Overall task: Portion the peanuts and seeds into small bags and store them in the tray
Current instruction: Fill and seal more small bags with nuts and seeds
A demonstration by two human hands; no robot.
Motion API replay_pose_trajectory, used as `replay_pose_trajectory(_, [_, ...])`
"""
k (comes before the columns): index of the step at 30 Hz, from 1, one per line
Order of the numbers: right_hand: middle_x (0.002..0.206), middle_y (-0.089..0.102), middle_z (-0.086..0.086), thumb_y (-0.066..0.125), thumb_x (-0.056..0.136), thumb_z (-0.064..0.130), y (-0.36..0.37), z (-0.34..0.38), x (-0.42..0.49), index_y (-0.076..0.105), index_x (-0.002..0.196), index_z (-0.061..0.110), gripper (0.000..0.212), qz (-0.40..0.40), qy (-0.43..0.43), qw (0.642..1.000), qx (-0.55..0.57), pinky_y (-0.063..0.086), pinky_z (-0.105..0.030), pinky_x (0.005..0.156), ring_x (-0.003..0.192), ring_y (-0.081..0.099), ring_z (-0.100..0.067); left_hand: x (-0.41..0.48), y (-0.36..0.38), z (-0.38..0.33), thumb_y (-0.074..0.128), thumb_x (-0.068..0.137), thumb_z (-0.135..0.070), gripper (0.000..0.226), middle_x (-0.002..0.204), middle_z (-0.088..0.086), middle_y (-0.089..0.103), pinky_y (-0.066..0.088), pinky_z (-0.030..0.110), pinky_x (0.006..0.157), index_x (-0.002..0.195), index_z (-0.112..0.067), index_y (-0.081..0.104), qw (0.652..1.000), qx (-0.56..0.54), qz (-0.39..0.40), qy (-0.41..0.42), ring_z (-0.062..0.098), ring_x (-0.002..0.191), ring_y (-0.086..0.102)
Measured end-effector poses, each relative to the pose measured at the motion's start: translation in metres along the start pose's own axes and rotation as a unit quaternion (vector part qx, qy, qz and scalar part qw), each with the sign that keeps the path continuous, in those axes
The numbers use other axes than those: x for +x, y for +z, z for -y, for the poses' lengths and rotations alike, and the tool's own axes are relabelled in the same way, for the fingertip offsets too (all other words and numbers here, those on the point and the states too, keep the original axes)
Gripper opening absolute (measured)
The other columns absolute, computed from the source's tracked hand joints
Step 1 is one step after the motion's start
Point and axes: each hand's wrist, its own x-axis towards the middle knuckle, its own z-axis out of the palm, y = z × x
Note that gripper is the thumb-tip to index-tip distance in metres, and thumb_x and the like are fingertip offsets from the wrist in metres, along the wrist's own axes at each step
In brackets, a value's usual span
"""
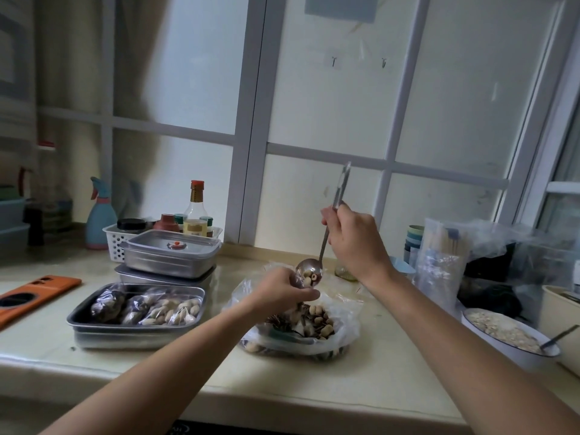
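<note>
My right hand (pixel 351 237) grips the handle of a long metal spoon (pixel 309 273), whose tilted bowl carries a few pale seeds. Just below the spoon, my left hand (pixel 282 291) pinches the mouth of a small clear bag (pixel 298 312) that hangs over a large plastic bag of peanuts and seeds (pixel 301 328) on the counter. To the left stands a steel tray (pixel 94 324) holding three filled small bags (pixel 147 307).
Stacked lidded steel containers (pixel 169 255) and a white basket of bottles (pixel 116 237) stand behind the tray. An orange board (pixel 34 293) lies far left. At the right are a white dish of grains (pixel 508 334) with a spoon, plastic bags (pixel 439 262) and stacked cups (pixel 412 240).
</note>
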Motion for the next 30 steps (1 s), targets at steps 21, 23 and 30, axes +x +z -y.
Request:
replay_pose_trajectory(21, [0.07, 0.057, 0.002, 0.048, 0.106, 0.029, 0.006, 0.004, -0.008, 0.065, 0.101, 0.003, 0.032, -0.035, -0.179, 0.983, 0.001, 0.049, -0.03, 0.053, 0.054, 0.055, -0.018, 0.001, -0.004, 0.007, 0.076, 0.087, -0.03, 0.046, 0.049, -0.012, 0.039, 0.03, 0.02, 0.049, 0.059, -0.023, 0.04, 0.999, -0.037, 0.005, 0.013, 0.007, 0.043, 0.035])
replay_pose_trajectory(23, [0.072, 0.061, 0.0, 0.048, 0.107, 0.028, 0.005, 0.002, -0.008, 0.065, 0.101, 0.003, 0.031, -0.059, -0.173, 0.983, 0.001, 0.051, -0.03, 0.055, 0.056, 0.058, -0.019, 0.001, -0.004, 0.007, 0.075, 0.088, -0.03, 0.041, 0.05, -0.01, 0.04, 0.036, 0.017, 0.053, 0.061, -0.018, 0.047, 0.999, -0.04, 0.006, 0.022, 0.009, 0.045, 0.039])
replay_pose_trajectory(30, [0.07, 0.061, -0.001, 0.046, 0.107, 0.03, 0.008, -0.001, -0.013, 0.066, 0.099, 0.002, 0.036, -0.049, -0.137, 0.989, 0.016, 0.051, -0.032, 0.055, 0.057, 0.059, -0.019, -0.002, -0.006, 0.007, 0.074, 0.089, -0.024, 0.028, 0.057, -0.007, 0.046, 0.034, 0.019, 0.05, 0.074, -0.016, 0.052, 0.998, -0.054, 0.013, 0.022, 0.01, 0.048, 0.042])
